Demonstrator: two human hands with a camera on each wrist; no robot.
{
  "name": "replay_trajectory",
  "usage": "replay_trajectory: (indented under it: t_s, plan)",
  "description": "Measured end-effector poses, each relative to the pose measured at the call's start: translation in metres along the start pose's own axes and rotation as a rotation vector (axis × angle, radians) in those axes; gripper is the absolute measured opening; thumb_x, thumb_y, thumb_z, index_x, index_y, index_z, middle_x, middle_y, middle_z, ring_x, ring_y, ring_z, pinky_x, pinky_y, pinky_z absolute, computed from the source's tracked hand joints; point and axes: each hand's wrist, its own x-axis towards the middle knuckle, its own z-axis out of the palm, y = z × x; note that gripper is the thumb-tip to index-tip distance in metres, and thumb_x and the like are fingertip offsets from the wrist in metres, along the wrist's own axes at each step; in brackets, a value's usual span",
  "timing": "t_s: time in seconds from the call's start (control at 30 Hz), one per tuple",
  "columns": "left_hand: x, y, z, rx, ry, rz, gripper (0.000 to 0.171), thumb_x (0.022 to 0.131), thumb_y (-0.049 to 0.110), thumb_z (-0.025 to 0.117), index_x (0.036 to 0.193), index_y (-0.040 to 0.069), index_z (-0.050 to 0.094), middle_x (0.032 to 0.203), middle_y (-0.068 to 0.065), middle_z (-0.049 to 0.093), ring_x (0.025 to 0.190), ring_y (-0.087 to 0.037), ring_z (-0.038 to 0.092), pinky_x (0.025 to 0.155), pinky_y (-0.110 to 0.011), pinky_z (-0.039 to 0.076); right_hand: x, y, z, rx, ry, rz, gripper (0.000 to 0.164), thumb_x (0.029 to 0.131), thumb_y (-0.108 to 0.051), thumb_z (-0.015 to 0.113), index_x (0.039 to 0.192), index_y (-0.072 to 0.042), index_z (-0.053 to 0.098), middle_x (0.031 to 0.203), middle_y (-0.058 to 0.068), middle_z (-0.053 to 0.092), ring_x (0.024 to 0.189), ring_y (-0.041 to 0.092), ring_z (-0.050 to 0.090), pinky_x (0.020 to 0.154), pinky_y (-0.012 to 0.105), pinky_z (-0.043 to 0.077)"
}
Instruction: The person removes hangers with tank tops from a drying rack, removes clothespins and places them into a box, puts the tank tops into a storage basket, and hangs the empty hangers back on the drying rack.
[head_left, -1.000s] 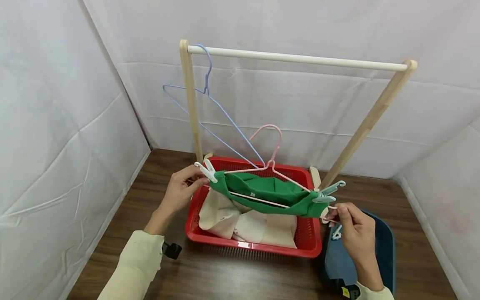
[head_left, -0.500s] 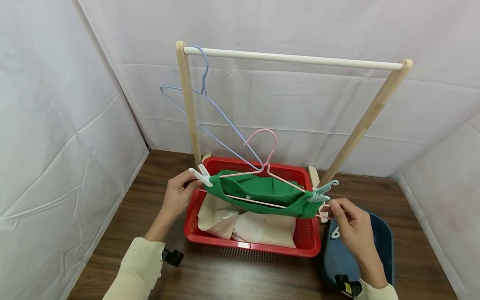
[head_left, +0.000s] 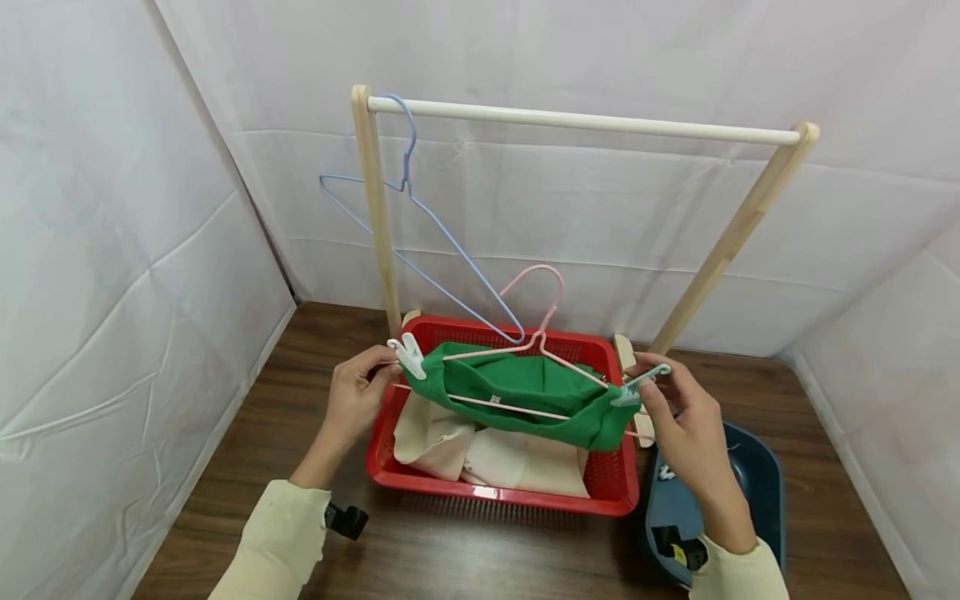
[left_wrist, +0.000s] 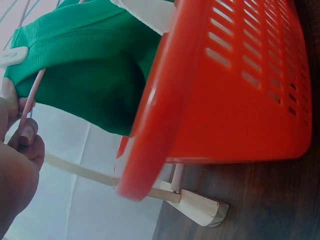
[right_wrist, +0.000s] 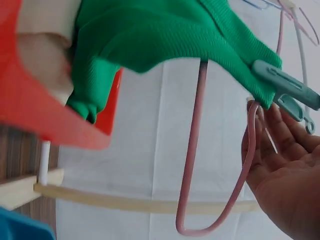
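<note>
A green garment point(head_left: 536, 377) with a ribbed band and small tag spans a pink hanger point(head_left: 553, 315), above the basket. A white clothespin point(head_left: 409, 358) sits on its left end and a teal clothespin point(right_wrist: 285, 84) on its right. My left hand point(head_left: 354, 395) pinches the hanger's left end just outside the garment; the left wrist view has its fingers curled round the pink bar. At the other end my right hand point(head_left: 688, 421) is beside the teal clothespin, fingers behind the hanger's loop in the right wrist view. The clothespin's handles stand apart there; the thumb is out of that view.
Underneath, a red basket point(head_left: 487, 493) holds beige cloth. A wooden rack with a white rail point(head_left: 585, 119) stands behind it, a blue hanger point(head_left: 457, 247) at its left end. To the right, a dark blue bin point(head_left: 767, 483) contains a white clothespin point(head_left: 666, 472).
My right hand has left the hanger's right end and moved up and left to the teal clothespin. The left hand keeps its pinch, while the hanger and garment have shifted slightly left and down.
</note>
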Motion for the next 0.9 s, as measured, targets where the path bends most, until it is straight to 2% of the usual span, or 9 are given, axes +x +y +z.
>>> replay_trajectory:
  t_s: [0.13,0.3,0.43,0.57,0.7,0.8,0.9]
  plan:
    - [-0.001,-0.001,-0.001,-0.012,0.013,-0.011,0.012,0.078,-0.019,0.064,0.081,-0.008,0.064,0.071,-0.019,0.059,0.062,-0.018,0.052,0.058,-0.014,0.042,0.002,-0.007,-0.001,0.045,-0.036,0.0,0.037,0.092,0.008,0.055,0.128,-0.001,0.053,0.109,0.012,0.062,0.092,0.005,0.058,0.076,0.012,0.046]
    - [-0.001,-0.002,-0.003,0.001,0.017,-0.006,0.014,0.077,-0.02,0.064,0.08,-0.007,0.063,0.069,-0.018,0.058,0.061,-0.017,0.05,0.056,-0.014,0.041,0.005,-0.019,-0.001,0.056,-0.08,-0.063,0.051,0.079,0.019,0.065,0.125,0.007,0.049,0.105,0.019,0.062,0.098,0.006,0.057,0.087,0.013,0.043]
    - [-0.001,0.0,-0.005,-0.001,0.013,-0.012,0.014,0.077,-0.021,0.064,0.081,-0.007,0.064,0.069,-0.018,0.058,0.061,-0.019,0.051,0.057,-0.015,0.042,0.006,-0.014,0.001,0.005,-0.065,-0.064,0.055,0.072,0.014,0.075,0.122,0.003,0.053,0.1,0.013,0.067,0.097,0.003,0.059,0.088,0.013,0.043]
    - [-0.001,0.002,-0.005,0.009,0.01,-0.018,0.013,0.078,-0.02,0.064,0.082,-0.007,0.064,0.07,-0.018,0.059,0.061,-0.02,0.051,0.057,-0.014,0.042,0.004,-0.003,0.001,-0.074,-0.048,-0.011,0.046,0.075,0.002,0.079,0.116,-0.006,0.06,0.101,0.001,0.069,0.099,-0.001,0.059,0.083,0.011,0.044]
    - [-0.001,0.003,-0.006,0.019,0.007,-0.026,0.013,0.078,-0.02,0.064,0.082,-0.008,0.064,0.069,-0.018,0.059,0.061,-0.019,0.051,0.057,-0.014,0.042,0.004,-0.001,0.0,-0.068,-0.041,0.014,0.039,0.079,-0.004,0.077,0.114,-0.01,0.062,0.103,-0.003,0.069,0.1,0.001,0.061,0.078,0.012,0.044]
    - [-0.001,0.003,-0.006,0.029,0.01,-0.031,0.013,0.078,-0.019,0.064,0.081,-0.007,0.064,0.068,-0.017,0.059,0.061,-0.016,0.051,0.057,-0.014,0.041,0.004,-0.002,-0.001,-0.047,-0.035,0.019,0.038,0.08,-0.004,0.076,0.114,-0.012,0.063,0.103,-0.002,0.07,0.1,0.003,0.062,0.06,0.015,0.041]
    - [-0.001,0.002,-0.006,0.032,0.011,-0.031,0.013,0.078,-0.019,0.064,0.08,-0.007,0.064,0.067,-0.016,0.058,0.061,-0.014,0.05,0.056,-0.014,0.041,0.004,-0.004,0.0,-0.034,-0.022,0.016,0.036,0.081,-0.001,0.075,0.113,-0.011,0.063,0.102,0.001,0.071,0.099,0.002,0.062,0.05,0.024,0.034]
